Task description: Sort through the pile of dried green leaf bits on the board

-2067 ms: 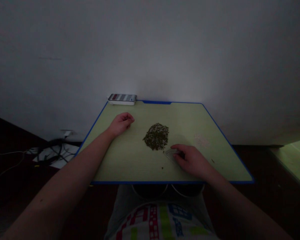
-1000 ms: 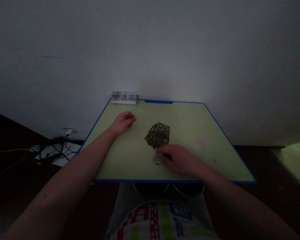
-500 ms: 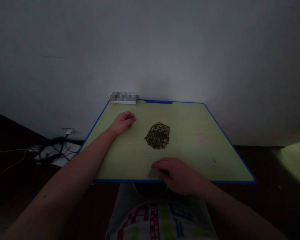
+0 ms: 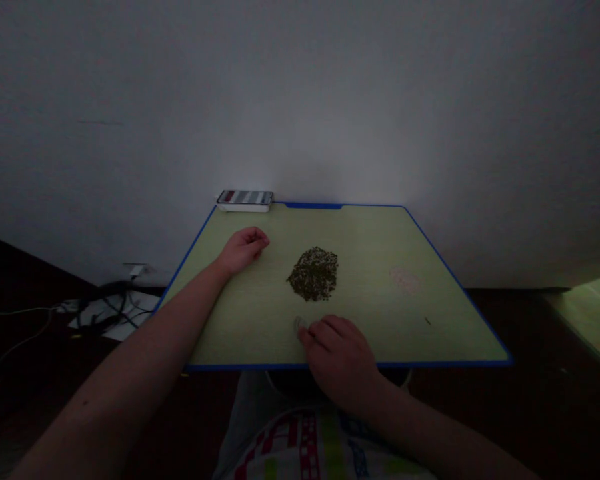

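Observation:
In the middle of the table lies a loose pile of small dark grains (image 4: 314, 275), mixed brown-green and pale. My left hand (image 4: 245, 248) rests to the left of it, fingers curled in and pressed together; whether anything is inside them is hidden. Near the table's front edge, my right hand (image 4: 341, 353) pinches a small clear, rounded object (image 4: 300, 325) between thumb and fingers. Its exact kind is too dim to tell, and it sits just in front of the pile. A thin scatter of pale grains (image 4: 404, 280) spreads over the right side.
The blue-edged table (image 4: 370, 230) stands against a wall. A phone (image 4: 245, 197) lies on a white box (image 4: 244, 207) at the back left corner. A small dark sliver (image 4: 428, 321) is at the right. Dark cables (image 4: 100, 307) tangle on the floor at left.
My right hand has turned, its fingers now pointing more toward the pile, and the clear object has moved up away from the front edge. My left hand stays in place.

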Demonstrator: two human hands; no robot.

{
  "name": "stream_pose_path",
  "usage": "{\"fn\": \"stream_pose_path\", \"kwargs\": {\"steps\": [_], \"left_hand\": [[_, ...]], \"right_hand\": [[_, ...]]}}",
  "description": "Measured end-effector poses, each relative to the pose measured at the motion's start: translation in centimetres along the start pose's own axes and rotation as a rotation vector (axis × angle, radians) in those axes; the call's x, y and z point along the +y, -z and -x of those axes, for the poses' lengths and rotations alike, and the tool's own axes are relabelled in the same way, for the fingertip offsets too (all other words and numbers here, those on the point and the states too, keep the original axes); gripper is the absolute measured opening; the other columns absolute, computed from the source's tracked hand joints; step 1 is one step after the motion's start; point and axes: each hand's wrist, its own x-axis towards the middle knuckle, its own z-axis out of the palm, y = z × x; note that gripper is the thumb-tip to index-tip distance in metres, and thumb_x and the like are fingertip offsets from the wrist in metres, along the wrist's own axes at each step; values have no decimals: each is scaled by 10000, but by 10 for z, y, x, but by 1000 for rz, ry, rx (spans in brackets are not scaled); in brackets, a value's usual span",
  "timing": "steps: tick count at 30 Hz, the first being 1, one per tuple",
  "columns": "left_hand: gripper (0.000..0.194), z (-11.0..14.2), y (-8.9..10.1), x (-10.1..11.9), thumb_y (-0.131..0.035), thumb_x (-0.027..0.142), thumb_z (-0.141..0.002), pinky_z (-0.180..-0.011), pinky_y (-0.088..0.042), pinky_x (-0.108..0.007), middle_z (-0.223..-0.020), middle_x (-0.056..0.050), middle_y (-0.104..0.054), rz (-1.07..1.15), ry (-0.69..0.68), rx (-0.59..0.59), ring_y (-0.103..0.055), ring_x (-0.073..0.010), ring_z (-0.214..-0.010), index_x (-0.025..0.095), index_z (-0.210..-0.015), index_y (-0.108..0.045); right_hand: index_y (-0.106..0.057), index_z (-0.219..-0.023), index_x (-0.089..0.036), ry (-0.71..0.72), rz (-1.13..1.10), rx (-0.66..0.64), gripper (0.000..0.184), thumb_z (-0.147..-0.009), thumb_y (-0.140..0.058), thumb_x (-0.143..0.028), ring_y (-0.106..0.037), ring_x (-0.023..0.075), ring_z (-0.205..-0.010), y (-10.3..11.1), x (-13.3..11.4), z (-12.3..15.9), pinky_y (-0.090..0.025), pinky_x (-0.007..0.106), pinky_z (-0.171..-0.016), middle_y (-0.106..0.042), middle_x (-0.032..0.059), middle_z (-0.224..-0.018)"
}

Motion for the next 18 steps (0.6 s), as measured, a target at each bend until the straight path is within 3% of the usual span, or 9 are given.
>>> {"fn": "stream_pose_path", "kwargs": {"steps": [5, 18], "left_hand": [[193, 0, 0, 0, -610, 326, -669, -429, -287, -211, -502, 67, -451, -3, 3, -3, -394, -57, -418, 167, -722, -514], [164, 2, -1, 4, -605, 300, -668, -430, -281, -217, -488, 67, -441, 19, 4, 1, -382, -58, -415, 170, -710, -514]], "right_hand": [[-581, -1122, -72, -69, 77, -210, 313, -816, -550, -126, -509, 229, -841, -10, -11, -14, -455, 363, -694, -616, 126, -940], [-574, -1145, -64, -187, 113, -352, 329, -823, -508, -83, -505, 228, -832, -2, -7, -14, -485, 358, -680, -599, 139, -978]]}}
